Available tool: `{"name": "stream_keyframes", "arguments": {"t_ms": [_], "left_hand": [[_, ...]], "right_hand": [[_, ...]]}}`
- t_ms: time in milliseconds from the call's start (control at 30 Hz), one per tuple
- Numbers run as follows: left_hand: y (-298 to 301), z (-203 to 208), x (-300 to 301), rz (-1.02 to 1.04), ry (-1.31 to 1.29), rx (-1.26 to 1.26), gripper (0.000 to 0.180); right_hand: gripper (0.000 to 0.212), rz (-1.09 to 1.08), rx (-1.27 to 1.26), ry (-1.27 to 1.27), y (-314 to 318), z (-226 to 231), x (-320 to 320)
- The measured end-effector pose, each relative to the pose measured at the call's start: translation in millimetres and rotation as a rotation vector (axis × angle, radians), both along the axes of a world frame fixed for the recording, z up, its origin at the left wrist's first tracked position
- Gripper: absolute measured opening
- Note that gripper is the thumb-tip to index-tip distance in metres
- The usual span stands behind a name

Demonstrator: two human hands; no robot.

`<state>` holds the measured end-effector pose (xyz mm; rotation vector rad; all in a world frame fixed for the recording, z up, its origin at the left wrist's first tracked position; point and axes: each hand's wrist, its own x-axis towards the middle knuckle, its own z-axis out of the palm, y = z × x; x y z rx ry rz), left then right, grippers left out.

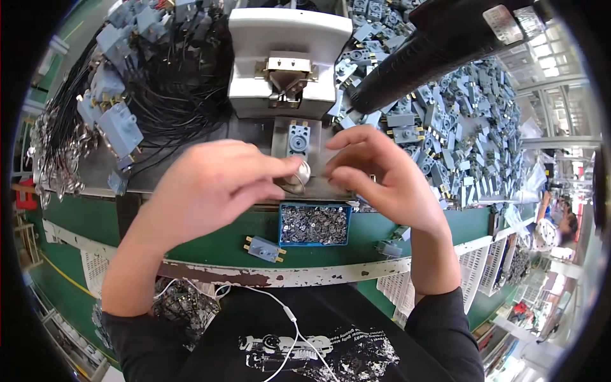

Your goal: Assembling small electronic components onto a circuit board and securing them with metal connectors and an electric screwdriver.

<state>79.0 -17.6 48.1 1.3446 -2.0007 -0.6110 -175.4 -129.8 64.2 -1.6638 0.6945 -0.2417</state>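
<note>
A small grey switch-like block (298, 138) with brass terminals lies on the metal plate in front of a white bench machine (289, 38). Just on its near side is a round silver metal part (302, 173) with a thin ring-shaped edge. My left hand (219, 181) reaches in from the left, its index fingertip on that part and the fingers closed about it. To the right of the plate my right hand (388, 181) is curved, thumb and fingers apart, with nothing visible between them. Part of its fingertips is blurred.
A blue tray (280, 226) of small metal pieces stands by the near table edge, beside a loose grey block (264, 249). Grey blocks heap up on the right (458, 127); black-wired ones (121, 127) lie left. A black tube (426, 60) slants overhead.
</note>
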Motion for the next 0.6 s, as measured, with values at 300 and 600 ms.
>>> {"name": "stream_keyframes", "arguments": {"t_ms": [300, 600], "left_hand": [[-39, 7, -5, 0.126, 0.098, 0.18, 0.032], [-34, -30, -11, 0.062, -0.036, 0.008, 0.028]], "right_hand": [[0.043, -0.152, -0.514, 0.039, 15, -20, 5], [0.071, -0.538, -0.991, -0.799, -39, 36, 21]]}}
